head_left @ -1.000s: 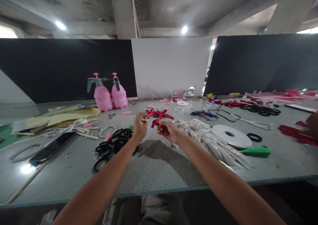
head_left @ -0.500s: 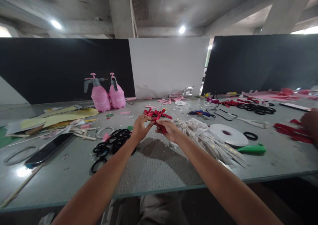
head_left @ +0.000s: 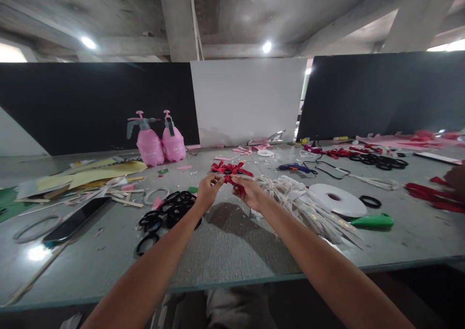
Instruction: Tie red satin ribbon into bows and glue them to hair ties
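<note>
Between my fingertips, above the middle of the table, is a small red ribbon [head_left: 227, 179]. My left hand [head_left: 209, 190] pinches its left side. My right hand [head_left: 248, 191] pinches the right side, with more red ribbon showing under its fingers. Just beyond the hands lie red ribbon bows [head_left: 232, 168], partly hidden by my fingers. Black ring bands [head_left: 174, 208] lie in a heap left of my left hand. To the right of my right hand is a bundle of white strips [head_left: 286, 193].
A white ribbon roll [head_left: 337, 199], a green-handled tool [head_left: 374, 221] and a blue glue gun [head_left: 296, 167] lie to the right. Two pink spray bottles [head_left: 149, 147] stand at back left, near yellow paper [head_left: 90, 174] and a phone [head_left: 77, 220]. At the right edge another person's hand [head_left: 457, 178] is near red ribbons.
My fingers have shifted on the red ribbon, and both hands now pinch it level between their tips. The whole view has moved slightly.
</note>
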A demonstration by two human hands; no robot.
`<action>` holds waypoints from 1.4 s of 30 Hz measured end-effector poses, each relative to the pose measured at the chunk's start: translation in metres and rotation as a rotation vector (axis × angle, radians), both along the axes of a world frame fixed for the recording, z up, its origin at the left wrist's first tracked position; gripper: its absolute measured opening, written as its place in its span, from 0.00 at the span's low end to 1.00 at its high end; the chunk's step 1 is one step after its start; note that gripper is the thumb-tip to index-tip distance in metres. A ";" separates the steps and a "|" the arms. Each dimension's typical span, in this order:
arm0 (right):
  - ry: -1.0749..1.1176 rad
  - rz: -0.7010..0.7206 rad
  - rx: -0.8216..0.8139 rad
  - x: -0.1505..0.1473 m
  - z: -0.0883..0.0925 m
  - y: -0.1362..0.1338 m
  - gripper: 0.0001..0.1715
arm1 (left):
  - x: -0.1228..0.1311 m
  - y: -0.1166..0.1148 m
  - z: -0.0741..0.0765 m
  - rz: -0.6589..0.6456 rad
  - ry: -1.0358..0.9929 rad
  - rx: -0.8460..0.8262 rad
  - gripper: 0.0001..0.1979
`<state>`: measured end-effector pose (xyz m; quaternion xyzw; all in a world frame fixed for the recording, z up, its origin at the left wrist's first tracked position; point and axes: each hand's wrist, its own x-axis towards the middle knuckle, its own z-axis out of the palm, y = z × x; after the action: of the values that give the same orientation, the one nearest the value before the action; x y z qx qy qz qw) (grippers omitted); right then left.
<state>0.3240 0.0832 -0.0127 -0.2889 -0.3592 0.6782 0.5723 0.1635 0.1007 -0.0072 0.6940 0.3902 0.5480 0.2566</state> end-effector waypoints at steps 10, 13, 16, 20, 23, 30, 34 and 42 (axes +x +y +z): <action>-0.040 0.022 0.042 -0.002 0.001 -0.002 0.14 | -0.001 0.010 -0.010 0.039 -0.027 -0.071 0.14; -0.090 -0.022 0.066 -0.002 0.001 -0.001 0.16 | -0.001 0.013 -0.013 0.020 -0.034 -0.110 0.14; -0.174 -0.082 0.090 -0.001 0.001 -0.002 0.17 | -0.001 0.015 -0.015 0.017 -0.041 -0.140 0.14; -0.382 -0.115 0.188 -0.005 -0.002 0.001 0.21 | 0.000 0.016 -0.015 -0.025 -0.103 -0.155 0.13; -0.473 -0.196 0.281 -0.008 -0.007 0.008 0.19 | 0.001 0.016 -0.015 -0.113 -0.116 -0.157 0.13; -0.546 -0.255 0.340 -0.002 -0.011 0.017 0.15 | 0.004 0.011 -0.013 -0.175 -0.216 -0.294 0.14; -0.606 -0.278 0.327 0.001 -0.013 0.018 0.15 | 0.004 0.010 -0.012 -0.150 -0.375 -0.419 0.15; -0.818 -0.236 0.418 0.001 -0.012 0.013 0.15 | 0.004 0.011 -0.013 -0.116 -0.452 -0.387 0.17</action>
<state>0.3254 0.0962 -0.0250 -0.4500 -0.6485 0.3522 0.5029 0.1674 0.1118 -0.0202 0.5138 0.3801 0.5883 0.4953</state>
